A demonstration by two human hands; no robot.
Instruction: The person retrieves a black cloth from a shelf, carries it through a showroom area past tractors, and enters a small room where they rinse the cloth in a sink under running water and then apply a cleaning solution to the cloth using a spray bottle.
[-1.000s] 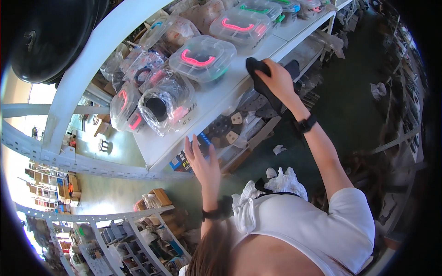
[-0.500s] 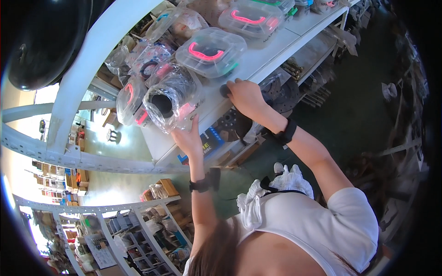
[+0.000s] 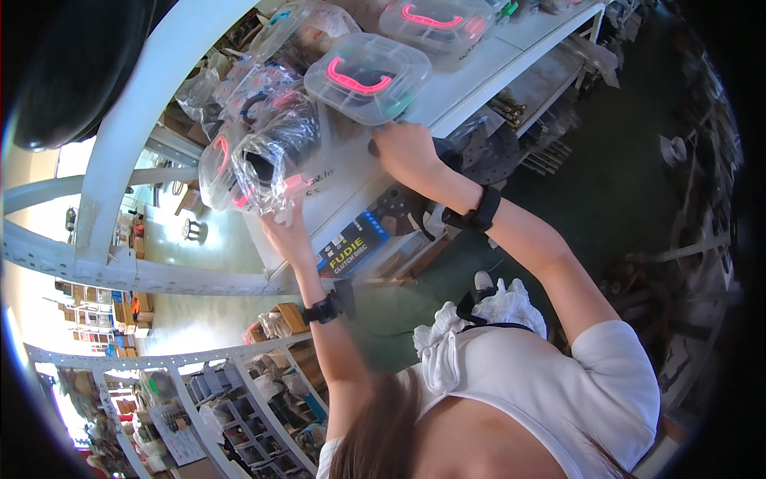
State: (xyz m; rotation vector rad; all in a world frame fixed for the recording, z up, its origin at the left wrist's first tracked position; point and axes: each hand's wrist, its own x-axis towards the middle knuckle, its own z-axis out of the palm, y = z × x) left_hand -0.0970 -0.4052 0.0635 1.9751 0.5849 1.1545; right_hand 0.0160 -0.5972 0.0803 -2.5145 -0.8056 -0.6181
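At the near left end of a white shelf, a clear plastic bag wraps a stack of black ring-shaped parts. My left hand pinches the bag's near end, and the plastic partly hides its fingertips. My right hand is closed at the shelf's front edge, just below a clear lidded box with a pink handle. A small dark thing pokes out at this hand's left side; most of it is covered by the fingers, so its kind cannot be made out.
Another pink-handled clear box stands farther along the shelf. A similar box sits left of the bag. Below are a dark blue and yellow carton and metal discs. A white upright rises at the left.
My left hand and the bagged black rings have shifted left along the shelf. My right hand has moved slightly left and up, closer to the clear box.
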